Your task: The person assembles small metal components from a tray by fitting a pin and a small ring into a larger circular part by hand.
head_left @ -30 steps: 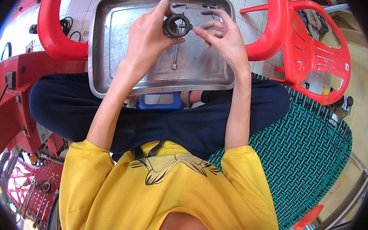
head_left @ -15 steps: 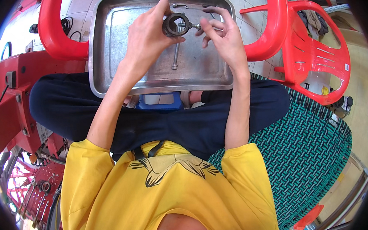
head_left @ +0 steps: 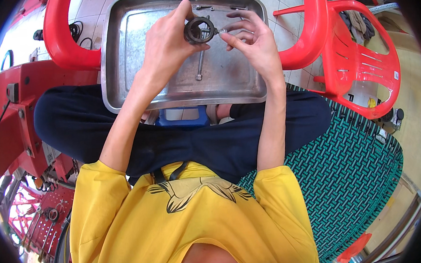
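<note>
My left hand (head_left: 166,40) grips a dark metal ring (head_left: 189,32) between thumb and fingers, its round opening facing up. A bolt (head_left: 218,31) sticks out of the ring's right side. My right hand (head_left: 255,39) has its thumb and fingertips closed on the bolt's outer end, with the other fingers loosely curled. Both hands are above a shallow metal tray (head_left: 135,90). Below the ring, a long bolt (head_left: 200,67) lies on the tray floor, its upper part hidden by the ring and my left fingers.
Small bolts (head_left: 205,7) lie at the tray's far side. Red plastic chair arms (head_left: 306,43) flank the tray, and another red chair (head_left: 360,64) stands at right. My crossed legs (head_left: 187,145) are under the tray's near edge. Red machinery (head_left: 34,89) stands at left.
My right thumb and fingertips have come in from beside the bolt and closed on its end. The ring has shifted slightly left in my left hand.
</note>
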The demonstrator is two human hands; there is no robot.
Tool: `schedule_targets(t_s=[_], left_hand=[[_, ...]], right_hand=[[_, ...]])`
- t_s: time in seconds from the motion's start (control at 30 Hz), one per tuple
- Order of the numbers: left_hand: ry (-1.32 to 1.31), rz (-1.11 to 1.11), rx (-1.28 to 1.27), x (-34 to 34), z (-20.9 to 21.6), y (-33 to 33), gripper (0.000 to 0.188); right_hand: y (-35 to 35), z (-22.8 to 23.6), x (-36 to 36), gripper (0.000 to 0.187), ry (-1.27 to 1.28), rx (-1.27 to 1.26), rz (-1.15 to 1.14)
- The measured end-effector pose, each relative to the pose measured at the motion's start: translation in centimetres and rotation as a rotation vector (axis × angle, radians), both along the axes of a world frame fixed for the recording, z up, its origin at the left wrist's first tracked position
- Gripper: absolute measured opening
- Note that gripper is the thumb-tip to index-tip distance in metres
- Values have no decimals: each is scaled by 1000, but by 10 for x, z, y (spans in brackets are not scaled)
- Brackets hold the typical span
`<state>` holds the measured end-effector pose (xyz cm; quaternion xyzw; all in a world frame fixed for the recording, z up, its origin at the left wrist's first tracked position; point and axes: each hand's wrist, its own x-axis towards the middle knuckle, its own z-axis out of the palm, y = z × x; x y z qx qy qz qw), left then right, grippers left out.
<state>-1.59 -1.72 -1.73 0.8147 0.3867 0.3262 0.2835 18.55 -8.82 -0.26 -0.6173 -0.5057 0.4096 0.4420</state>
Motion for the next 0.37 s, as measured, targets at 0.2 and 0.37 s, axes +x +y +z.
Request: schedule_targets(t_s=[0.2,0.37], left_hand=[[-2,-1,-23,1,3,-1,61],[45,6,-114,3,9,-1,56]], right_hand=[[-1,0,-1,44,27,-32,-38],[2,2,5,39,-1,-194,-10]])
